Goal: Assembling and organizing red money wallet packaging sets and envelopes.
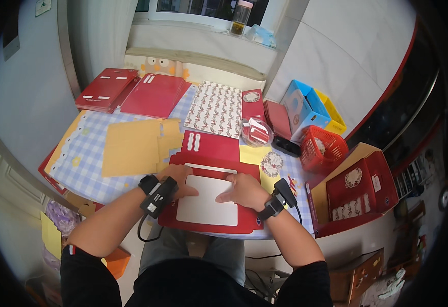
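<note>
A flat red cardboard blank [219, 216] lies at the table's near edge, with a large white panel [203, 210] in its middle and a narrower white strip at its far side. My left hand [182, 180] is on the left of the panel, its thumb on the white and its fingers curled at the far fold. From the other side my right hand [245, 191] mirrors it, thumb pointing inward. Both hands grip the cardboard along that fold; the fingertips are partly hidden. Another red cardboard piece [219, 147] with two white slots lies just beyond.
Stacked red sheets [106, 89] sit far left, near tan paper [129, 146]. A patterned sheet [215, 107], clear round container [257, 132], red basket [323, 148] and blue box [306, 108] stand to the right. An open carton [316, 204] with red pieces is at the right edge.
</note>
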Available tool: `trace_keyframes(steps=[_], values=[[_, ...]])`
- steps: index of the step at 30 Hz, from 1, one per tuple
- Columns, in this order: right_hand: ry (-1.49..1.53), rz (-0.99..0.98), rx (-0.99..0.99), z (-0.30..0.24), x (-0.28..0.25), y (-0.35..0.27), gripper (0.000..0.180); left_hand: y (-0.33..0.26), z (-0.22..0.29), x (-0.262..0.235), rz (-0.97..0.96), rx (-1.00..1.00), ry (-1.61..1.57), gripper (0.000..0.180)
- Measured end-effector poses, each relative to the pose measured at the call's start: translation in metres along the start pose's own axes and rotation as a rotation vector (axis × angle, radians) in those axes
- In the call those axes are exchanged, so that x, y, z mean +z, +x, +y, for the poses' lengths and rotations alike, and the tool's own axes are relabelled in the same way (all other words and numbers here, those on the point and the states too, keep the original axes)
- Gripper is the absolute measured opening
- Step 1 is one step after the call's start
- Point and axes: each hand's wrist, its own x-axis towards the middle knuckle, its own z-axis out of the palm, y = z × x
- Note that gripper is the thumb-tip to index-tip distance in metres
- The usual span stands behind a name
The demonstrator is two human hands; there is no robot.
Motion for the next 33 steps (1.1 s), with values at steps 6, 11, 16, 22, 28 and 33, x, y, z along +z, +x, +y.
trace_keyframes(steps=[6,11,16,22,28,33], values=[[-0.002,-0.032,0.109,-0.005,-0.004,0.003,0.05,0.01,-0.007,-0.003,-0.087,-0.082,0.006,0.05],[-0.003,-0.022,0.06,0.002,-0.005,0.005,0.043,0.007,0.0,-0.009,-0.096,-0.067,0.059,0.048],[-0.251,-0.051,-0.018,-0.015,-0.02,0.006,0.033,0.015,-0.014,0.001,0.065,0.356,0.161,0.041],[-0.55,0.003,-0.215,-0.019,-0.012,0.007,0.016,0.008,0.016,-0.01,-0.057,0.305,0.309,0.023],[-0.813,0.264,-0.461,-0.02,0.023,-0.01,0.01,-0.005,0.014,0.015,0.113,0.428,0.577,0.011],[-0.958,0.411,-0.496,-0.012,0.05,-0.029,0.02,-0.029,0.02,0.029,0.237,0.54,0.797,0.008]])
